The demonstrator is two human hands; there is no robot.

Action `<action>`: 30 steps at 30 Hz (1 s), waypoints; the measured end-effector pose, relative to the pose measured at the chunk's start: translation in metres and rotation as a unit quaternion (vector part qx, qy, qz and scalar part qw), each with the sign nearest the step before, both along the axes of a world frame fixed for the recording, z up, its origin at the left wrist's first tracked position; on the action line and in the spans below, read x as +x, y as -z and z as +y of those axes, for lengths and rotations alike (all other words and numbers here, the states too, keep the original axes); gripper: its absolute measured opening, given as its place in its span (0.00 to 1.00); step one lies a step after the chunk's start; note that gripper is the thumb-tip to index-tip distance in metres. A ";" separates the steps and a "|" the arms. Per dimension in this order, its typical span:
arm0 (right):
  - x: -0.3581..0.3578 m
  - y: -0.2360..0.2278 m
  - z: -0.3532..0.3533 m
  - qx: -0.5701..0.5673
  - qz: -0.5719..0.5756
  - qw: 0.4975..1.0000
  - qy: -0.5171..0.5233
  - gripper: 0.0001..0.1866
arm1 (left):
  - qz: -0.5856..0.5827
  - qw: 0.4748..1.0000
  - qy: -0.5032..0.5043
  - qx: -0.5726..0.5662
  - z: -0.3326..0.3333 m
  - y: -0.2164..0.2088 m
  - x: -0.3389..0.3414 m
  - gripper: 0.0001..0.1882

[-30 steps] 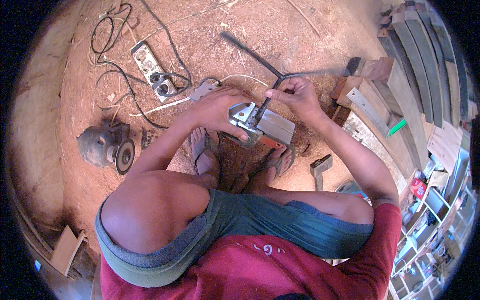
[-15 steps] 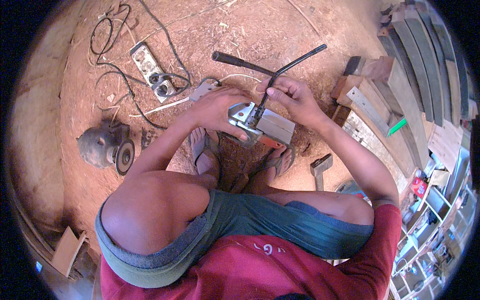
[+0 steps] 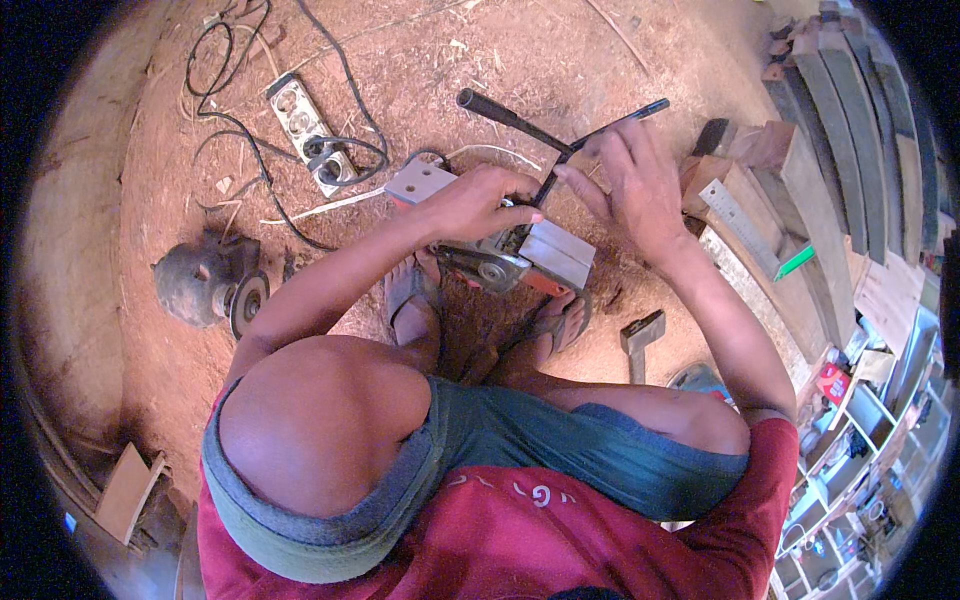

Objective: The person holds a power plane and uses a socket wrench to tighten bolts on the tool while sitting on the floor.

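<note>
An upturned electric hand planer [image 3: 560,255] sits between my feet. Its metal sole faces up, and a pulley with a belt shows on its near side. A black three-way socket wrench [image 3: 515,123] stands in the planer's middle, its lower end hidden by my fingers. My left hand [image 3: 475,207] lies over the planer, with thumb and fingers closed about the foot of the wrench's stem. Higher up, my right hand [image 3: 640,185] has bent fingers on the wrench's right arm, its thumb near the joint.
To the left lie a power strip [image 3: 300,122] with black cables and an angle grinder [image 3: 205,280]. A hammer-like tool [image 3: 640,340] rests by my right foot. Wooden beams [image 3: 790,190], a metal ruler [image 3: 735,215] and a green pen [image 3: 795,262] are at the right.
My right hand has gone from the wrench's stem up to its right arm. My left thumb has moved from the planer's near side to the stem, baring the pulley and belt.
</note>
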State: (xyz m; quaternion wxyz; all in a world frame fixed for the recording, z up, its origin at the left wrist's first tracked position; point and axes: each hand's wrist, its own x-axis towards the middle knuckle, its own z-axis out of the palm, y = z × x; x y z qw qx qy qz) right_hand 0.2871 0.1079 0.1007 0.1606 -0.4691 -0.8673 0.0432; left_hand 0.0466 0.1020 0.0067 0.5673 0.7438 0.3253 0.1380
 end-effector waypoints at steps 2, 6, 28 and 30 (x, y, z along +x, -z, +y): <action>-0.007 -0.007 0.016 0.077 -0.008 0.996 -0.038 0.15 | -0.006 1.000 0.001 -0.006 0.000 -0.001 0.001 0.19; -0.006 0.005 0.020 -0.028 -0.013 0.996 -0.082 0.18 | 0.009 1.000 0.017 0.015 0.000 -0.001 0.000 0.21; -0.033 -0.010 0.027 -0.122 -0.159 0.980 0.021 0.26 | 0.138 0.972 0.066 0.180 -0.013 0.010 -0.051 0.55; -0.033 0.000 0.023 -0.114 -0.150 0.981 0.038 0.20 | 0.129 0.970 0.066 0.194 -0.013 0.013 -0.052 0.54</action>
